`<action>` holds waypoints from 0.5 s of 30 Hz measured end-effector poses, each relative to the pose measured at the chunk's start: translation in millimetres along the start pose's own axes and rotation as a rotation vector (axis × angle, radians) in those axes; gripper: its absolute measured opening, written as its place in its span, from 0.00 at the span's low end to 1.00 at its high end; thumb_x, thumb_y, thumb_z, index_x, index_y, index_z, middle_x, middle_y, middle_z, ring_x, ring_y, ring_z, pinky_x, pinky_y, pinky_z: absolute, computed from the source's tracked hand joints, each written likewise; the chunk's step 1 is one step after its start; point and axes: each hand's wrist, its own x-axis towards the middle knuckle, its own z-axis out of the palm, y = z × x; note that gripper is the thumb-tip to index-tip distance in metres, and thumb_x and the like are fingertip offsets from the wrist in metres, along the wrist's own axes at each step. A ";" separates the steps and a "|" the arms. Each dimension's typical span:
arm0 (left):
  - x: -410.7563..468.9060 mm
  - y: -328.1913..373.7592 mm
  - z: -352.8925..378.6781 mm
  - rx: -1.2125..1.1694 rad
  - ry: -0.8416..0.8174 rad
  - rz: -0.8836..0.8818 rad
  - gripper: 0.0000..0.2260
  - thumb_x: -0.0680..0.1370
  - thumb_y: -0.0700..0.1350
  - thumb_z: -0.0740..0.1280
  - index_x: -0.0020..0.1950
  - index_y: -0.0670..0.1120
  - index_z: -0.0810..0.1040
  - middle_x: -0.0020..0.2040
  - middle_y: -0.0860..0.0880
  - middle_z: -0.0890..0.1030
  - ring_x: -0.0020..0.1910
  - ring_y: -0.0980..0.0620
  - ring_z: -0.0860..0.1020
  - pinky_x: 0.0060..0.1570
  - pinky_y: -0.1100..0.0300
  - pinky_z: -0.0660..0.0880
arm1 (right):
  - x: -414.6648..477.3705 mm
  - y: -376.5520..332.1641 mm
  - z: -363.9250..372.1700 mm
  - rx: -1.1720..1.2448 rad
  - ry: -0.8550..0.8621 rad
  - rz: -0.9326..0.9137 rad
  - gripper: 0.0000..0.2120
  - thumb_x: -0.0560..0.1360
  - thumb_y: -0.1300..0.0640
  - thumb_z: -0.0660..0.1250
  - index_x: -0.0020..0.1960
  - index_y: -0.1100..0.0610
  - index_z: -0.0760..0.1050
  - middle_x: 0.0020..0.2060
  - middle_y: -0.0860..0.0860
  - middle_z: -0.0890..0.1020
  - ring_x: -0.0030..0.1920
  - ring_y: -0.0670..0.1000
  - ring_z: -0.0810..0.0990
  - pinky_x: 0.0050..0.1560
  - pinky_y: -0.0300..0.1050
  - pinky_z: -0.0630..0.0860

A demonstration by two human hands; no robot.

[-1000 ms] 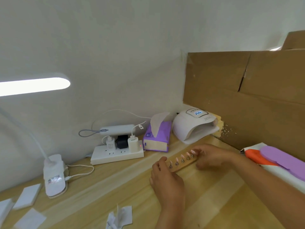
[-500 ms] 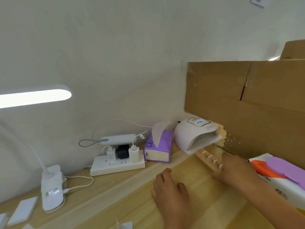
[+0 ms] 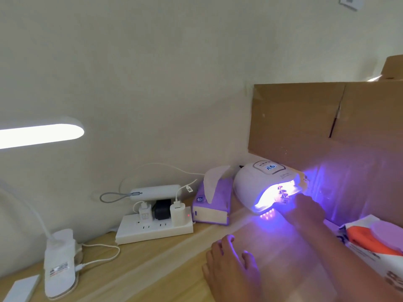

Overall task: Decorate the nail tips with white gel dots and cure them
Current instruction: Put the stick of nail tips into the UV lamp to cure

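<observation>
Strip point(image 3: 284, 198) of nail tips point(image 3: 281, 189) sits inside the lamp point(image 3: 257, 182) mouth, right of centre, under violet glow: judged the curing step. Right hand point(image 3: 306, 209) is at the strip's near end, probably seating it; finger state lost in glare, cannot tell. Left hand point(image 3: 229, 264) lies flat on the wood-grain table point(image 3: 152, 269), lower centre, fingers loosely spread, bracing. Lamp: smooth white plastic dome.

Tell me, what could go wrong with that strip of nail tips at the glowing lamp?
1. The strip of nail tips lies at the mouth of the lit curing lamp, seemingly not fully inside, so the nearest tips might cure unevenly.
2. The right hand is close against the strip. A slip could smear any uncured gel dots.
3. That hand also sits in the violet glow, so its skin is exposed to the light.
</observation>
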 end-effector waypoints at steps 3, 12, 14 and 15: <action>3.4 1.8 3.9 -0.042 -0.029 0.000 0.27 0.41 0.44 0.84 0.37 0.50 0.83 0.34 0.53 0.80 0.29 0.47 0.81 0.33 0.59 0.65 | 9.1 -5.5 10.8 0.081 -0.008 0.066 0.26 0.74 0.39 0.66 0.61 0.59 0.76 0.56 0.56 0.82 0.58 0.58 0.81 0.54 0.46 0.74; 4.4 -3.0 12.0 0.014 0.038 0.007 0.26 0.43 0.42 0.84 0.38 0.51 0.82 0.35 0.52 0.81 0.31 0.46 0.81 0.35 0.58 0.64 | 15.0 -3.3 40.7 0.157 0.056 -0.028 0.29 0.73 0.33 0.67 0.58 0.57 0.76 0.53 0.57 0.83 0.58 0.57 0.81 0.52 0.46 0.72; 4.2 -2.9 14.3 0.020 0.069 0.008 0.25 0.43 0.42 0.83 0.38 0.51 0.82 0.35 0.52 0.81 0.31 0.46 0.81 0.35 0.58 0.64 | 17.7 -1.5 43.7 0.178 0.071 -0.065 0.27 0.72 0.36 0.70 0.59 0.56 0.75 0.54 0.57 0.83 0.59 0.57 0.80 0.55 0.47 0.71; 4.6 -4.1 16.0 0.028 0.084 0.006 0.25 0.44 0.41 0.83 0.38 0.51 0.82 0.36 0.52 0.81 0.31 0.46 0.81 0.35 0.58 0.64 | 19.0 -1.4 45.5 0.179 0.093 -0.078 0.28 0.71 0.36 0.71 0.59 0.57 0.74 0.56 0.57 0.82 0.61 0.57 0.78 0.58 0.48 0.70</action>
